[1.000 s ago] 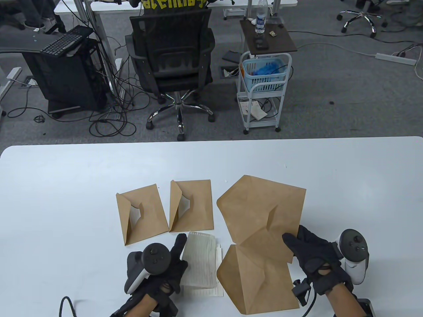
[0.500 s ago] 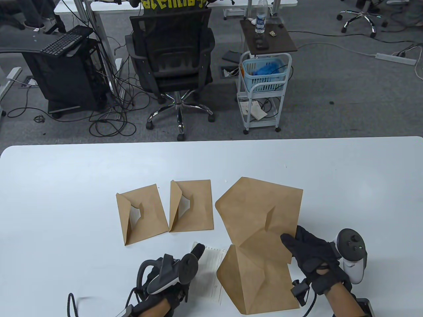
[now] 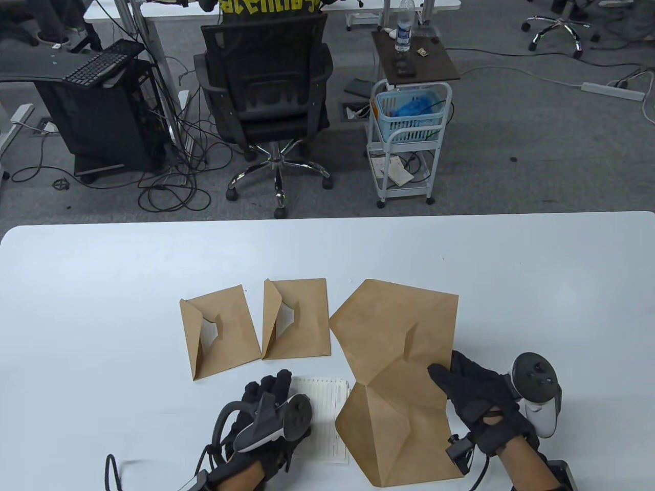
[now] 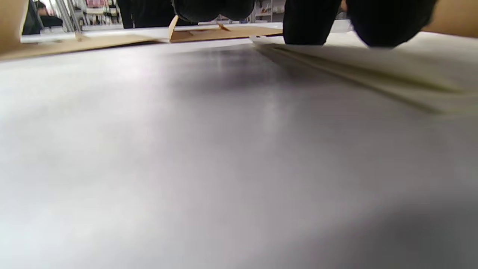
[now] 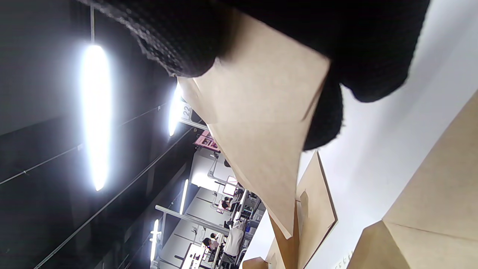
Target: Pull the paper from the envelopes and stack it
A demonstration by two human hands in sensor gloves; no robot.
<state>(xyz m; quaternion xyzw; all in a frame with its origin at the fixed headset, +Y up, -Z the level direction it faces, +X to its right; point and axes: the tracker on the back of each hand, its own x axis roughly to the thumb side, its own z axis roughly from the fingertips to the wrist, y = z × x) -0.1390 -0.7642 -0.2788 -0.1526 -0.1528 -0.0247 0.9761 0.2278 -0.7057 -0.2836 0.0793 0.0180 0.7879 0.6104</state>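
My right hand [image 3: 446,372] pinches the lower right corner of a large brown envelope [image 3: 394,327] and holds it tilted up off the table. In the right wrist view the gloved fingers [image 5: 325,123] grip that envelope [image 5: 257,112] from both sides. A second large brown envelope [image 3: 394,440] lies flat below it. My left hand [image 3: 271,388] rests with its fingertips on the left edge of a stack of white lined papers [image 3: 325,414]. In the left wrist view the fingertips [image 4: 302,26] press down on the paper stack [image 4: 358,69].
Two smaller brown envelopes [image 3: 220,332] [image 3: 297,319] with open flaps lie side by side on the white table [image 3: 102,286], just beyond the papers. Beyond the table's far edge are an office chair [image 3: 266,92] and a small cart [image 3: 409,133].
My left hand has turned over and slid right, and the papers have squared up under it. My right hand has moved the held envelope slightly left.
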